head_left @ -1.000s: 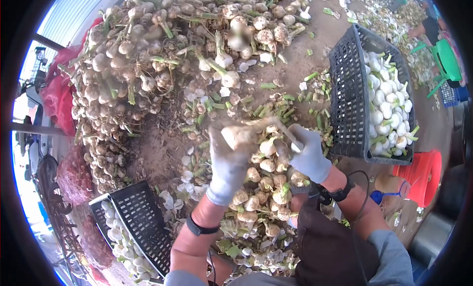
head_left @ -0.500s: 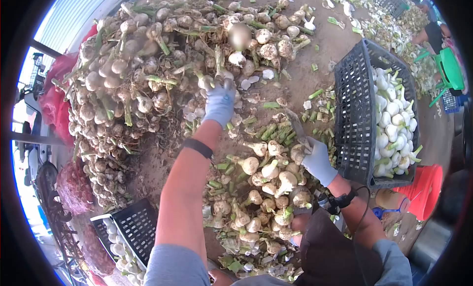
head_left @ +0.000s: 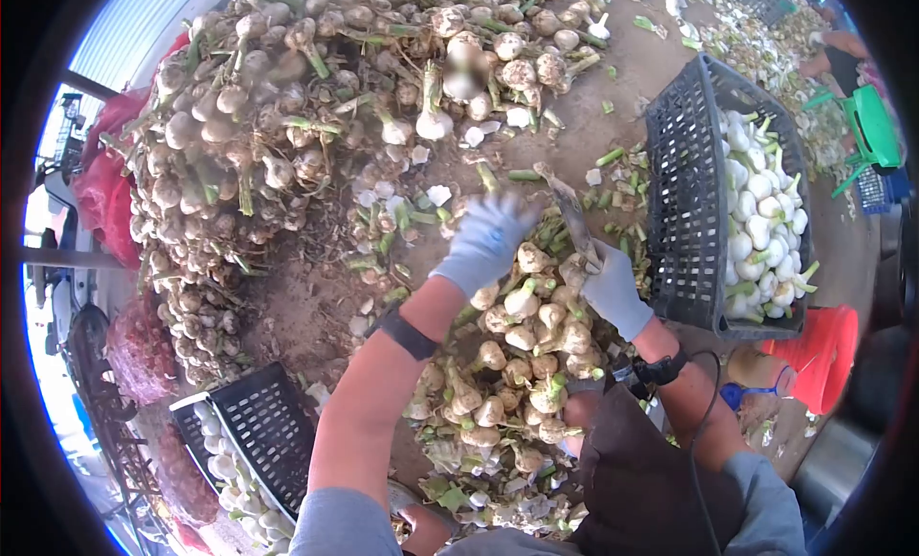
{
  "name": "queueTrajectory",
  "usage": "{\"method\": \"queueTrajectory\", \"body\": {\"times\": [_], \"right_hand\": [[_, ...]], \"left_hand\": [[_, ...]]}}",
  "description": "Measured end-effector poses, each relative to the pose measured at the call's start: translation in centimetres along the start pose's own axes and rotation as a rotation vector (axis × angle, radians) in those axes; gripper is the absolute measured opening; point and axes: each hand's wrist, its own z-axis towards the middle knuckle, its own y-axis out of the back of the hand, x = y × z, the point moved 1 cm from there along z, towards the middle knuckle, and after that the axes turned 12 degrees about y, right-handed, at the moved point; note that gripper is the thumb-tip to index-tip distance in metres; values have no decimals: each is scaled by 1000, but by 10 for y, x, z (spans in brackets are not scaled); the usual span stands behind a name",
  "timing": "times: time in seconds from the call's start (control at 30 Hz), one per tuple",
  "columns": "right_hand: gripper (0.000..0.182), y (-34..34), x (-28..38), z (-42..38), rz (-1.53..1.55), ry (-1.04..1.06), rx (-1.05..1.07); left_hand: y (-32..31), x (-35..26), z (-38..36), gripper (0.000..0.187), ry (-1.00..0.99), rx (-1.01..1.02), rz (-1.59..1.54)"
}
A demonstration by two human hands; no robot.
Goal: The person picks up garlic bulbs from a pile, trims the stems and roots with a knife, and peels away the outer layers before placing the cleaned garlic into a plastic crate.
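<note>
My right hand (head_left: 615, 290), in a grey-white glove, is closed around a knife (head_left: 569, 209) with a dull, dirt-coloured blade pointing up and left. Just below the blade lies a heap of garlic bulbs (head_left: 522, 302), brownish and with short stems. Over the upper left edge of this heap is my gloved left hand (head_left: 486, 242), its fingers smeared by motion. A green stem (head_left: 488, 179) shows just beyond those fingers; I cannot tell whether the hand holds it. Cut stem pieces (head_left: 550, 232) lie between the hands.
A large pile of untrimmed garlic (head_left: 278, 106) spreads across the upper left. At right stands a black crate (head_left: 682, 206) of white, cleaned garlic bulbs (head_left: 766, 221), beside a red bucket (head_left: 825, 360). A second black crate (head_left: 273, 431) is at lower left. A green chair (head_left: 869, 135) and another person are at far right.
My left hand has moved from the large pile right and down toward the knife, uncovering bulbs at the pile's edge. My right hand keeps the knife in nearly the same place.
</note>
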Motion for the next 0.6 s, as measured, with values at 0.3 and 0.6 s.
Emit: {"method": "queueTrajectory", "body": {"times": [0.3,0.6], "right_hand": [[28,10,-34,8,62,6,-75],[19,11,6,19,-159,-23,93]], "left_hand": [[-39,34,40,76,134,284,-766],[8,43,-25,70,179,234,-2134]]}}
